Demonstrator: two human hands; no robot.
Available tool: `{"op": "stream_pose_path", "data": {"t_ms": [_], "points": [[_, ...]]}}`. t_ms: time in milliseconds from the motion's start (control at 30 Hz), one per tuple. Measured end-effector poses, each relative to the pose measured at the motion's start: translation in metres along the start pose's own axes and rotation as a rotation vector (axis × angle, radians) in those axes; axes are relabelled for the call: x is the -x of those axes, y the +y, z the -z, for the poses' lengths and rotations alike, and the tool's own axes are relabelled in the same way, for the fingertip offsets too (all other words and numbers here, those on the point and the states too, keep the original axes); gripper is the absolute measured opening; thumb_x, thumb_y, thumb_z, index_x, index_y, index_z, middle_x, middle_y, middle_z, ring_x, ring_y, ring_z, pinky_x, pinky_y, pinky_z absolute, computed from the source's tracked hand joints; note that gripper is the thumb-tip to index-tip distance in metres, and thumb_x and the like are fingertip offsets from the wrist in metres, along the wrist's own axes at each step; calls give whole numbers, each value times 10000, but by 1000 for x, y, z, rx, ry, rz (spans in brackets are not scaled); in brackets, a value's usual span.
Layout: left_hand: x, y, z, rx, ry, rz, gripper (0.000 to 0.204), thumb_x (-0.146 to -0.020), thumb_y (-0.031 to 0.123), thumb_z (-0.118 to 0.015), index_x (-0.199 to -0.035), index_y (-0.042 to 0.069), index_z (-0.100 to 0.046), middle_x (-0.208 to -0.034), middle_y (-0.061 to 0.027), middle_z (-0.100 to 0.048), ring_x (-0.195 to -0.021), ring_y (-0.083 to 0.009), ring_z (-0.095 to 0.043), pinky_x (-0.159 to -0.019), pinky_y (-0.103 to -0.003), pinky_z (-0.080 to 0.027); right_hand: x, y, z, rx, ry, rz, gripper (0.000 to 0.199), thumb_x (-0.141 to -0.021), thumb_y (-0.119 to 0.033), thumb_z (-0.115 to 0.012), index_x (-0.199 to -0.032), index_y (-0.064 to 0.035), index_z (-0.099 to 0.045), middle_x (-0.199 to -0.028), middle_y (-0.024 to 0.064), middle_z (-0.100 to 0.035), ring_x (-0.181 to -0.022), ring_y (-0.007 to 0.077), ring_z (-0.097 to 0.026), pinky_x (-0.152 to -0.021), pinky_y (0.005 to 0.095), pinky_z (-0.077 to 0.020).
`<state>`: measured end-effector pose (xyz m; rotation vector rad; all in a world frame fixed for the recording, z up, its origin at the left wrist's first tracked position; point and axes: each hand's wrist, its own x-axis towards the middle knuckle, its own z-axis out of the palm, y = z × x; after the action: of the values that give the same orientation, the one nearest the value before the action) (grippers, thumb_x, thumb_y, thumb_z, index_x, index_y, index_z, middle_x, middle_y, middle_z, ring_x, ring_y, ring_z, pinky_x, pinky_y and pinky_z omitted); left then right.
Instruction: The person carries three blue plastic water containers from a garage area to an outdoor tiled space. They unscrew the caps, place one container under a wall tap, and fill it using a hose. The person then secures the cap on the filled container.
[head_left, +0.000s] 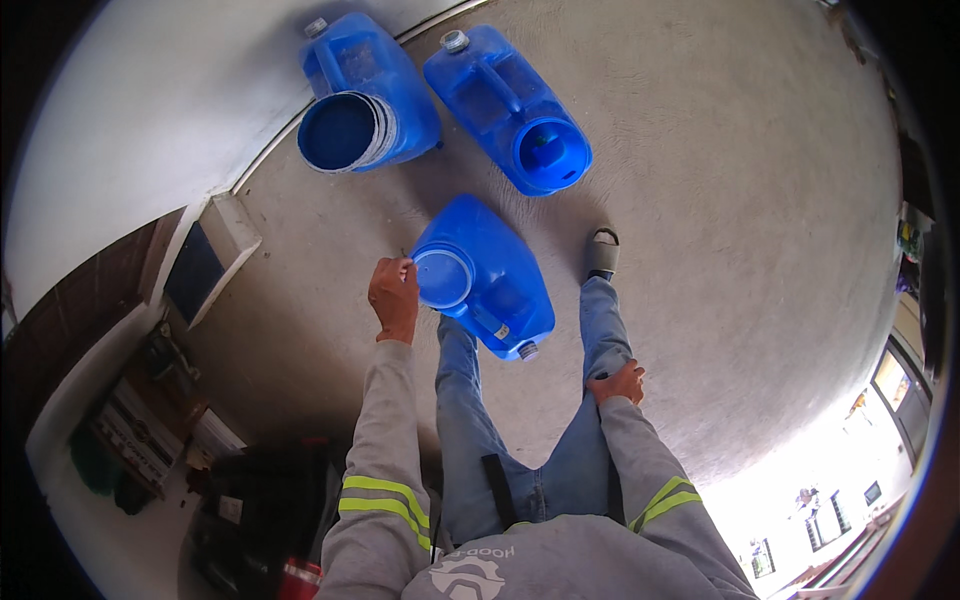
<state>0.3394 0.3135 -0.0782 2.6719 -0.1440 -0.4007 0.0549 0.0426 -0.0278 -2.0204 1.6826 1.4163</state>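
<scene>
A blue plastic water jug [495, 275] lies on its side on the concrete floor in front of me, round end toward me, small capped spout at its lower right. My left hand [394, 298] is closed on the rim of that round end. My right hand [620, 383] rests on my right knee, holding nothing, fingers curled. Two more blue jugs lie farther off: one [365, 90] by the wall with its wide round base showing, the other [505, 105] to its right with a handle on top.
A white wall [150, 110] curves along the left. Below it stand a dark window or panel [195, 270] and stacked boxes and dark clutter [180, 440]. My jeans-clad legs and one sandalled foot [602, 250] stretch ahead. A bright doorway lies lower right.
</scene>
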Motion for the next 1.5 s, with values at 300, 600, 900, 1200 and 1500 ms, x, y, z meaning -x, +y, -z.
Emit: {"op": "stream_pose_path", "data": {"t_ms": [300, 600, 900, 1200, 1500], "points": [[-16, 3, -1, 69, -111, -95, 182, -756, 66, -754, -882, 55, -623, -886, -80, -607, -792, -248, -635, -684, -356, -514, 2, 2, -5, -16, -6, -10, 946, -564, -375, -875, -1310, -29, -409, -1224, 183, -508, -1110, 343, -600, -916, 437, -536], [-34, -2, 5, 35, -293, -221, 139, -791, 30, -686, -875, 44, -577, -880, -114, -597, -778, -295, -613, -692, -396, -504, 2, 5, -10, -22, -37, -22, 965, -569, -373, -869, -1329, -17, -392, -1235, 183, -499, -1133, 352, -584, -918, 442, -534], [-41, -4, 8, 50, -363, -305, 137, -835, 22, -659, -908, 40, -545, -909, -144, -590, -795, -326, -605, -693, -417, -495, 0, 4, -7, -35, -34, -19, 963, -565, -380, -865, -1322, -12, -396, -1238, 189, -499, -1147, 357, -573, -922, 445, -530], [-28, 0, 10, 21, -285, -138, 120, -803, 30, -698, -883, 32, -609, -884, -127, -608, -774, -293, -626, -697, -384, -509, 0, 1, -8, -5, -36, -23, 961, -568, -382, -871, -1319, -17, -395, -1238, 187, -496, -1145, 354, -573, -917, 444, -534], [-14, -9, -6, -3, -42, -69, 125, -714, 29, -708, -815, 30, -634, -791, -109, -630, -703, -260, -639, -636, -354, -510, -5, 6, -13, -15, -48, -21, 935, -577, -373, -859, -1304, -11, -395, -1252, 185, -482, -1166, 356, -557, -919, 451, -534]]}}
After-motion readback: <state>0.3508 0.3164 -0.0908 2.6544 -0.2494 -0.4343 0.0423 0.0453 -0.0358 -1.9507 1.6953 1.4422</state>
